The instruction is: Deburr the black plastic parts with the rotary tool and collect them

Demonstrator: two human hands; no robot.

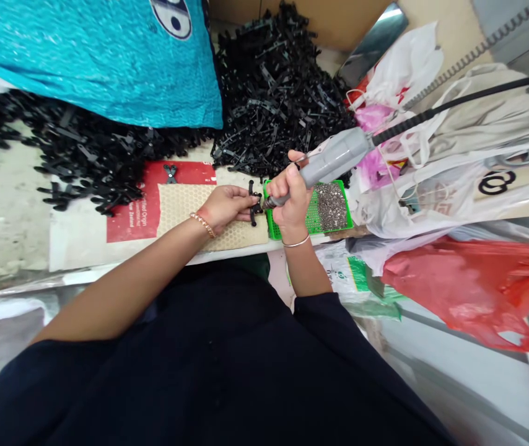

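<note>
My left hand (230,207) pinches a small black plastic part (254,207) over the right end of a beige textured mat (185,207). Wrapped round a grey electric screwdriver (336,160) is my right hand (292,197); the tool's tip points left and meets or nearly meets the black part. Just right of the part, partly under my right hand, lies a green basket (349,214) with many small metal screws (332,206) at its right side. One more black part (170,174) rests on the red card (129,214) above the mat.
Big heaps of black parts (283,93) lie behind my hands and to the left. A blue bag (106,62) covers part of them. Plastic bags (469,192) crowd the right side, with a red bag (473,285) lower down. The tool's cable (469,96) runs to the right.
</note>
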